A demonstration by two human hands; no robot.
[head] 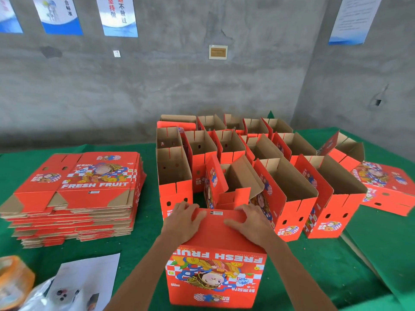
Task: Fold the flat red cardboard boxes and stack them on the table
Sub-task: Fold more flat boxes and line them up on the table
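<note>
Box (pixel 216 261) upside down, long axis seemingly vertical.

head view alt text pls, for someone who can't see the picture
Both hands, left hand and right hand, press flat on the top panel of an upside-down red fruit box on a green table. Behind it stand rows of open folded boxes; a stack of flat boxes lies to the left.

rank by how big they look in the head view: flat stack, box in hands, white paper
1. flat stack
2. box, though it is nearest the camera, which inflates it
3. white paper, partly cut off and covered
</note>
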